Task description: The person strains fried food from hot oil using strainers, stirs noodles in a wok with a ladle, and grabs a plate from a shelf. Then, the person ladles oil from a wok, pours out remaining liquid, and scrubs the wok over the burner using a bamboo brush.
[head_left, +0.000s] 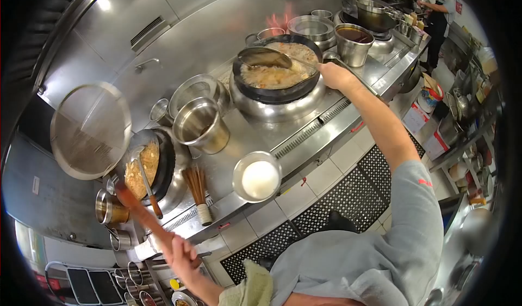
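Right arm [392, 140] was stretched well out in front, elbow [405, 155] slightly bent, forearm [374, 112] bare. Right hand [334, 76] was closed in a grip, its far side hidden. Left forearm [205, 289], only partly seen, angled forward and leftward from the torso [337, 262]. Left hand [180, 257] was curled tight, slightly blurred, well apart from the right.

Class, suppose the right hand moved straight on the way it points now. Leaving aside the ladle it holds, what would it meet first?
Probably the near-side rim of the frothing wok, just ahead of the right hand. Its height is unclear, so it might pass above.
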`<action>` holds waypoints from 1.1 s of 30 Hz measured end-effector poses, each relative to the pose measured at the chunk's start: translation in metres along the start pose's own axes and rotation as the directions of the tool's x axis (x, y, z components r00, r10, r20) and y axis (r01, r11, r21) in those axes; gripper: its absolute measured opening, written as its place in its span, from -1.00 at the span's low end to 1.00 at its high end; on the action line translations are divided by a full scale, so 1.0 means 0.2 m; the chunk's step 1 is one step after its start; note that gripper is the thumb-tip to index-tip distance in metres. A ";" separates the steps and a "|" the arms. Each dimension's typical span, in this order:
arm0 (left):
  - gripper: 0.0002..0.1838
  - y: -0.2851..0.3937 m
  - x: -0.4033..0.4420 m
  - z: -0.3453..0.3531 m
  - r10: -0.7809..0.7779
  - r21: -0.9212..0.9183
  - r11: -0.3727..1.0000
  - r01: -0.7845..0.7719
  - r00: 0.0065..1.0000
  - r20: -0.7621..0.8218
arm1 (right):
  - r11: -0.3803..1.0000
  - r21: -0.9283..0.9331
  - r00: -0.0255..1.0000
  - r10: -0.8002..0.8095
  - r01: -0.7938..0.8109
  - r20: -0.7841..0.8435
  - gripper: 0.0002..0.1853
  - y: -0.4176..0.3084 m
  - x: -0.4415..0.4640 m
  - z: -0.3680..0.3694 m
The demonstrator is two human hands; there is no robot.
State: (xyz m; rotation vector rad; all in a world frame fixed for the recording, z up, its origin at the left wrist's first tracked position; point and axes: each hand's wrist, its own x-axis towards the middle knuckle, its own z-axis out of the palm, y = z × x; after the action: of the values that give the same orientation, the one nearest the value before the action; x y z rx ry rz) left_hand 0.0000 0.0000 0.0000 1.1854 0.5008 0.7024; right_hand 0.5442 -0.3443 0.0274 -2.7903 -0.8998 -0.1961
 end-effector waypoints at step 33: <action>-0.88 -0.95 0.79 2.57 -0.565 -0.083 0.780 0.621 0.754 0.335 | 0.312 0.870 0.922 0.064 -0.382 0.382 -0.43 1.13 0.15 0.18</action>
State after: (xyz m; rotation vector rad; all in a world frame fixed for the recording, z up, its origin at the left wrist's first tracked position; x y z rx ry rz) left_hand 0.5049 -0.2635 -0.0199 0.8512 0.5106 0.0087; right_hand 0.7035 -0.4990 -0.0364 -1.7430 -0.3806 0.6215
